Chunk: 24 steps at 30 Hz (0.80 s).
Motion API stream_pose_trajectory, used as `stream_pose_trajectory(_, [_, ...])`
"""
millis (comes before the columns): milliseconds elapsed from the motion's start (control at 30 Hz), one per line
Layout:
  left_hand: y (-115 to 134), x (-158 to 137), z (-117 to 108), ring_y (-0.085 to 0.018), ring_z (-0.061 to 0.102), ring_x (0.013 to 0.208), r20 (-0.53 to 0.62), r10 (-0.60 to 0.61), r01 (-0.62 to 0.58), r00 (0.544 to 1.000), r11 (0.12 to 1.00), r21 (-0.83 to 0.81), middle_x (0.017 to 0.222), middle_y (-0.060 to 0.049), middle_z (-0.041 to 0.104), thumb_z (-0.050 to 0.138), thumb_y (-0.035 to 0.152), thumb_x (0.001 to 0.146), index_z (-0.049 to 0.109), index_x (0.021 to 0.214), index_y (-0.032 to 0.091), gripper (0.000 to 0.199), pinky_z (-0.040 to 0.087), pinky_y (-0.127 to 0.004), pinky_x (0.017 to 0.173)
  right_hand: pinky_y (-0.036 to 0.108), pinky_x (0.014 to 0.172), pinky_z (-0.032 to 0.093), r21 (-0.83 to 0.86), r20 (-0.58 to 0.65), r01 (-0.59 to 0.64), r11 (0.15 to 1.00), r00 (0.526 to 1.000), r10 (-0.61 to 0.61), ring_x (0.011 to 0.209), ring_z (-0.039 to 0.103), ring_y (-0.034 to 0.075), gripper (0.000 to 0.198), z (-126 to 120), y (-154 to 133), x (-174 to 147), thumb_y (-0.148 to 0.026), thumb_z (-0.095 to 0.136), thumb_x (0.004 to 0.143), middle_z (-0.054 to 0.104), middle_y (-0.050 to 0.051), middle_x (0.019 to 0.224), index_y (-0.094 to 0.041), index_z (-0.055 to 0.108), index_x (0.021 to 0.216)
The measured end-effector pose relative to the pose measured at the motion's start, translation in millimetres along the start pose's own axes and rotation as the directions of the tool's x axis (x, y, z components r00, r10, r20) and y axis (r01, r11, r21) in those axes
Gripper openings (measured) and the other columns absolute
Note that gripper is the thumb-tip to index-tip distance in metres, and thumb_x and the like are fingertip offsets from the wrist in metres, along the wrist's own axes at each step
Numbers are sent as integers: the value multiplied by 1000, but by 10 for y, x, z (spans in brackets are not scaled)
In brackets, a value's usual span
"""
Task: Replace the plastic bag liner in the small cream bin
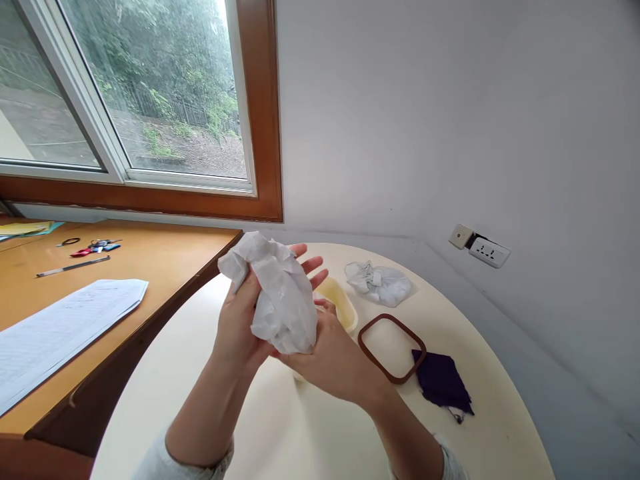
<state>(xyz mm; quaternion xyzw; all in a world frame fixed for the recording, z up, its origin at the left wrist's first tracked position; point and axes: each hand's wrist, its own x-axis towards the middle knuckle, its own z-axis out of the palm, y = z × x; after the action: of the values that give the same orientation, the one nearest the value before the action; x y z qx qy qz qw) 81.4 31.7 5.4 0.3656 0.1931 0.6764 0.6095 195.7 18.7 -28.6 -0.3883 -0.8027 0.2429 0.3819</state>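
Observation:
Above the round table, a crumpled white plastic bag (283, 293) is held between both hands. My left hand (240, 320) supports it from the left and behind, thumb over the front and fingertips showing past its right side. My right hand (333, 347) grips its lower right side. What the bag contains, if anything, is hidden. Partly covered by the hands, a pale yellow plastic container (345, 307) stands on the table. To its right lies a brown rounded-square frame (367, 327), with one corner over a folded dark purple cloth (443, 380).
A second white plastic bag (385, 285), gathered at one end, lies toward the back of the cream round table (175, 373). On the orange desk (165, 243) at left are papers (75, 320), a pen (73, 267) and keys (97, 247). A wall socket (490, 252) is at right.

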Motion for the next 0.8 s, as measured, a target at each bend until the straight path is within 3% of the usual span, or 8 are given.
stream_pose_trajectory(100, [49, 13, -48, -12, 61, 53, 125, -21, 37, 992, 991, -126, 68, 1, 61, 58, 21, 76, 59, 79, 21, 3, 54, -27, 57, 32, 85, 39, -115, -1, 59, 992, 998, -60, 80, 55, 17, 14, 4, 23, 21, -10, 50, 72, 57, -2, 64, -21, 50, 64])
stream_pose_trajectory(233, [149, 51, -140, 1, 31, 27, 245, 31, 33, 969, 967, -253, 48, 9, 41, 49, 3, 74, 54, 77, 19, 17, 39, -11, 37, 35, 86, 36, -243, -85, 94, 965, 989, -118, 67, 53, 15, 21, -24, 124, 25, -4, 42, 65, 56, -2, 60, -19, 55, 71])
stream_pose_trajectory(300, [196, 77, -182, 1, 20, 26, 254, 57, 12, 965, 965, -263, 44, 10, 30, 46, 1, 72, 52, 77, 18, 18, 32, -9, 33, 36, 89, 33, -272, -148, 107, 956, 977, -151, 65, 53, 14, 32, -78, 184, 26, -2, 40, 63, 62, -2, 67, -19, 59, 82])
stream_pose_trajectory(400, [250, 116, -239, -2, 15, 30, 231, 72, -14, 970, 970, -243, 44, 10, 21, 42, 2, 70, 51, 76, 17, 19, 29, -11, 33, 37, 91, 29, -298, -235, 90, 950, 958, -164, 67, 54, 13, 43, -198, 265, 30, 1, 39, 60, 67, -2, 80, -20, 61, 90])
stream_pose_trajectory(600, [308, 174, -327, -5, 12, 34, 185, 20, 15, 983, 983, -185, 45, 8, 16, 37, 5, 70, 49, 72, 15, 16, 28, -14, 33, 39, 90, 28, -392, -403, 6, 920, 898, -178, 63, 52, 13, 27, -367, 393, 47, -8, 44, 78, 66, -1, 73, -21, 64, 89])
stream_pose_trajectory(800, [297, 201, -335, -6, 12, 34, 168, -6, 30, 986, 989, -143, 45, 8, 18, 34, 8, 75, 47, 71, 16, 16, 28, -15, 34, 43, 93, 24, -508, -493, -42, 860, 833, -251, 67, 53, 14, 23, -429, 506, 60, -11, 46, 80, 62, -1, 66, -21, 65, 87])
